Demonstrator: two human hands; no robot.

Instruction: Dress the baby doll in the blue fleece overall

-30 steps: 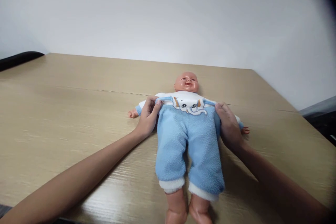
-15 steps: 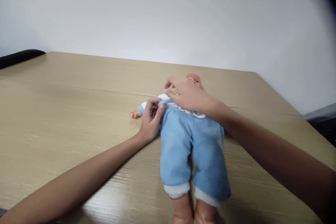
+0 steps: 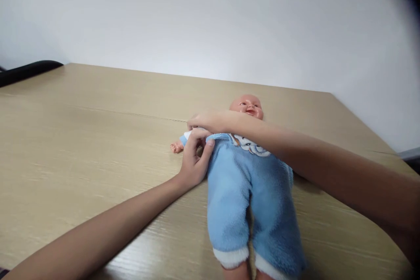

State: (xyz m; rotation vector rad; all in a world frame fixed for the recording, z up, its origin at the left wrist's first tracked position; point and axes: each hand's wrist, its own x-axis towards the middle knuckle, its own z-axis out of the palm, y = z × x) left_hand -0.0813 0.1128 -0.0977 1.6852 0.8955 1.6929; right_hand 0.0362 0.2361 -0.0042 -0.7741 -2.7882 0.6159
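A baby doll [image 3: 246,104] lies on its back, head away from me and legs toward me. It wears fuzzy blue overalls [image 3: 229,183] with white cuffs and an animal patch on the chest. My left hand [image 3: 197,157] pinches the overalls' upper edge at the doll's side, thumb on the cloth and fingers curled. My right hand [image 3: 210,121] reaches across the doll's chest to its shoulder on the left; its fingers bend down there, mostly hidden, and what they touch cannot be made out. The doll's small hand [image 3: 177,146] sticks out at the left.
The doll rests on a wooden table [image 3: 98,148] with a thin seam across it. A white wall [image 3: 164,17] stands behind. A black curved object [image 3: 33,71] lies along the far left edge, and something dark [image 3: 411,155] shows at the right edge.
My right hand has moved left and down to the doll's shoulder, uncovering the doll's head. My left hand keeps its hold on the overalls. The view has shifted slightly.
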